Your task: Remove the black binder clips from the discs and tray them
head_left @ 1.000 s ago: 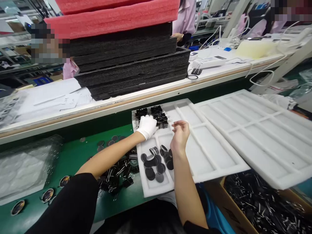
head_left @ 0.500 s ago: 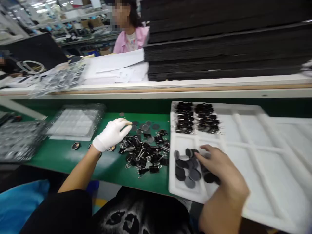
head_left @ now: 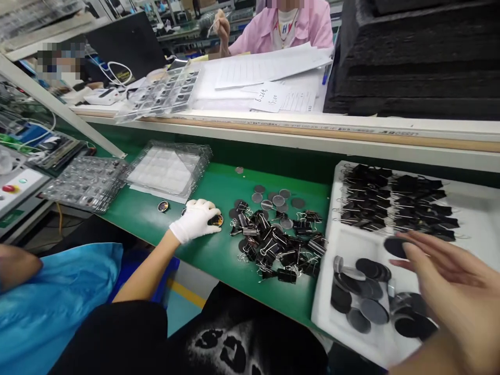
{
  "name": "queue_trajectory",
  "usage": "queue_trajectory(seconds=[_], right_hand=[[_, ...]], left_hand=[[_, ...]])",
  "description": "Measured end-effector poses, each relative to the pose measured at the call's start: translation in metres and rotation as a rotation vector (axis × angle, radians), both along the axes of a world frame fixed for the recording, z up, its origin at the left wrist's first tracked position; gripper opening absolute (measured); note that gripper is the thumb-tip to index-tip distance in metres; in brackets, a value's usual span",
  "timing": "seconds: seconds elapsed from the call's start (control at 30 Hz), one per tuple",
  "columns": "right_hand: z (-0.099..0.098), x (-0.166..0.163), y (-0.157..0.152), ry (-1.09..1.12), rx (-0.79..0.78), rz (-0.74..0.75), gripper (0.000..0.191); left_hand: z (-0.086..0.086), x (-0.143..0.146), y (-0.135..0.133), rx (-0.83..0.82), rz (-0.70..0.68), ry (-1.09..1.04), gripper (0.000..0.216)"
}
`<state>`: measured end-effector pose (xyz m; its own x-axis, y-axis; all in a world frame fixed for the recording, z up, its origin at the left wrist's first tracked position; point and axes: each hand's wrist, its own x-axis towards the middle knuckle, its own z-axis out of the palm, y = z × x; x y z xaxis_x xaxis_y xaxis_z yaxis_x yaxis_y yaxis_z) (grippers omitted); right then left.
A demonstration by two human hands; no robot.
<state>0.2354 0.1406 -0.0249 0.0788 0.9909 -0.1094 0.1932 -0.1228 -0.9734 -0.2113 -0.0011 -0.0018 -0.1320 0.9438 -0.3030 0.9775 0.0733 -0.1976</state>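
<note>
My left hand (head_left: 195,221), in a white glove, is low over the green table with thumb and fingers closed around a small round piece (head_left: 215,221) with a dark and amber face. Whether that piece is off the table I cannot tell. A similar round piece (head_left: 163,207) lies to the left. My right hand (head_left: 449,276), bare, pinches a flat black disc (head_left: 395,247) between thumb and fingers above the white tray (head_left: 322,291). Below it, loose black and grey discs (head_left: 374,311) fill parts of the tray. Rows of black binder clips (head_left: 365,198) occupy its far compartments.
A heap of binder clips (head_left: 273,245) with grey discs (head_left: 278,200) behind it covers the table's middle. Clear plastic trays (head_left: 166,166) stand at left. Above runs a shelf edge (head_left: 273,130) bearing papers and black foam (head_left: 414,62). A person in pink sits opposite.
The view has swung left and down. My left hand has closed around a round piece. My right hand has lifted a black disc from the tray.
</note>
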Motion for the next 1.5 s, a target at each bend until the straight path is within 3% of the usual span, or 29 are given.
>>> queue_trajectory(seconds=[0.1, 0.2, 0.27, 0.37, 0.47, 0.57, 0.67, 0.77, 0.83, 0.93, 1.03, 1.13, 1.27, 1.37, 1.5], right_hand=[[0.01, -0.037, -0.007, 0.156, -0.01, 0.041, 0.034], [0.0, -0.056, -0.009, 0.401, -0.122, 0.285, 0.045], [-0.007, -0.063, -0.013, 0.489, -0.088, 0.366, 0.039], [-0.009, -0.069, -0.023, 0.431, 0.258, 0.366, 0.022], [-0.008, -0.07, -0.027, 0.255, 0.642, 0.552, 0.032], [-0.007, -0.067, -0.025, 0.136, 0.779, 0.829, 0.044], [-0.007, -0.067, -0.024, 0.097, 0.842, 0.916, 0.048], [-0.006, -0.07, -0.027, 0.146, 0.683, 0.741, 0.045], [-0.006, -0.072, -0.028, 0.24, 0.359, 0.658, 0.049], [-0.008, -0.071, -0.022, 0.446, -0.152, 0.686, 0.04], [-0.011, -0.067, -0.01, 0.67, -0.359, 0.563, 0.03], [-0.011, -0.063, 0.001, 0.83, -0.443, 0.389, 0.035], [-0.012, -0.061, 0.006, 0.829, -0.451, 0.408, 0.032], [-0.013, -0.062, 0.004, 0.729, -0.343, 0.478, 0.029], [-0.014, -0.067, -0.003, 0.59, -0.181, 0.654, 0.024]], left_hand=[[0.005, -0.004, 0.013, -0.007, -0.089, 0.014, 0.047], [0.024, 0.007, 0.025, 0.196, -0.122, -0.001, 0.047], [0.038, 0.031, 0.034, 0.349, -0.122, -0.089, 0.048], [0.05, 0.089, 0.048, 0.347, -0.209, -0.248, 0.048], [0.043, 0.145, 0.06, 0.305, -0.338, -0.312, 0.044], [0.026, 0.171, 0.067, 0.326, -0.39, -0.318, 0.033], [0.016, 0.174, 0.067, 0.335, -0.445, -0.308, 0.027], [0.021, 0.174, 0.067, 0.376, -0.495, -0.302, 0.032], [0.029, 0.175, 0.072, 0.367, -0.533, -0.292, 0.039], [0.038, 0.167, 0.093, 0.225, -0.587, -0.395, 0.055], [0.034, 0.143, 0.127, 0.151, -0.459, -0.445, 0.05], [0.016, 0.117, 0.159, 0.068, -0.416, -0.258, 0.044], [-0.004, 0.104, 0.176, -0.057, -0.553, -0.276, 0.032], [0.003, 0.11, 0.17, 0.061, -0.567, -0.248, 0.032], [0.03, 0.133, 0.152, 0.17, -0.565, -0.4, 0.026]])
